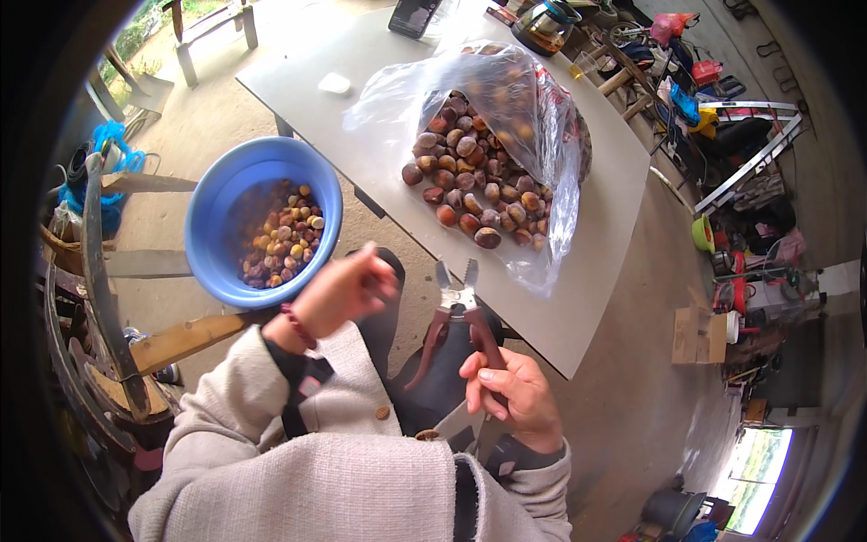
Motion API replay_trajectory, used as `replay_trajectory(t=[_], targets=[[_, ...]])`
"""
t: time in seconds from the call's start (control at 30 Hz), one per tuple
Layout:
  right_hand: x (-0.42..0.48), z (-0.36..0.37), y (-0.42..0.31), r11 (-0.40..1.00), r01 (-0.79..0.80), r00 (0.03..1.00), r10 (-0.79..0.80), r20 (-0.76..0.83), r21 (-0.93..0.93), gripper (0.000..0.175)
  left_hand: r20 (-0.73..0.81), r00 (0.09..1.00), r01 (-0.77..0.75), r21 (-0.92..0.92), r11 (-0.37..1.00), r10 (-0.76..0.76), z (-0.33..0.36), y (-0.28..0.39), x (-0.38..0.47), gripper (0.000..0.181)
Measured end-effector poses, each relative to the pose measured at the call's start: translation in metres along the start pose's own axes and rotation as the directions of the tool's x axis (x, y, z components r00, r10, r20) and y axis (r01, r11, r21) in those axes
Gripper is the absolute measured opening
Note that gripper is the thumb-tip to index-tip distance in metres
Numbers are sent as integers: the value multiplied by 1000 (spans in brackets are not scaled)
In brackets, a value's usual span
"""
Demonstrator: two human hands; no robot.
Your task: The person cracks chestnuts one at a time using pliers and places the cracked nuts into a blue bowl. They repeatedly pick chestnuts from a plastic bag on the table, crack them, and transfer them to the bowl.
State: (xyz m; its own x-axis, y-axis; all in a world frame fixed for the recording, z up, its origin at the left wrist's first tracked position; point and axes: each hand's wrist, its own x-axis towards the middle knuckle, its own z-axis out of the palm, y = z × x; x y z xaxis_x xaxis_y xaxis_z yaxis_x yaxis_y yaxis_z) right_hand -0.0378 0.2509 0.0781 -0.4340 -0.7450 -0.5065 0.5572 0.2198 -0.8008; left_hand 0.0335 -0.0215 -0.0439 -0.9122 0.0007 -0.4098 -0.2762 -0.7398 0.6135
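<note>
My right hand (518,394) holds one dark red handle of a pair of pliers with toothed jaws (458,295); the jaws and handles stand apart. My left hand (352,288) is blurred, between the pliers and a blue plastic basin (203,254); whether its fingers hold anything is not clear. In the basin lie many small yellow and reddish-brown nuts (284,237). Beyond the pliers, a heap of brown round nuts, seemingly chestnuts (467,146), spills from a clear plastic bag (559,237) on the grey table (609,271).
On the table are a phone (413,15), a small white object (334,83) and a glass teapot (544,28). A wooden chair (98,271) stands left of the basin. To the right are a cardboard box (698,335) and cluttered household things along the wall.
</note>
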Motion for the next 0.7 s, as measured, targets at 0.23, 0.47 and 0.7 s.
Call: replay_trajectory(t=[0.23,0.47,0.7], targets=[[2,-20,10,997,25,1000,-24,-10,78,18,284,470,-186,957,-221,836,-22,66,-15,21],[0,-19,15,998,8,998,-4,-67,55,19,660,460,-619,718,-318,594,71,74,83,11],[-5,-19,21,999,-3,994,9,-107,53,18,706,651,-357,610,-708,279,124,72,159,11]])
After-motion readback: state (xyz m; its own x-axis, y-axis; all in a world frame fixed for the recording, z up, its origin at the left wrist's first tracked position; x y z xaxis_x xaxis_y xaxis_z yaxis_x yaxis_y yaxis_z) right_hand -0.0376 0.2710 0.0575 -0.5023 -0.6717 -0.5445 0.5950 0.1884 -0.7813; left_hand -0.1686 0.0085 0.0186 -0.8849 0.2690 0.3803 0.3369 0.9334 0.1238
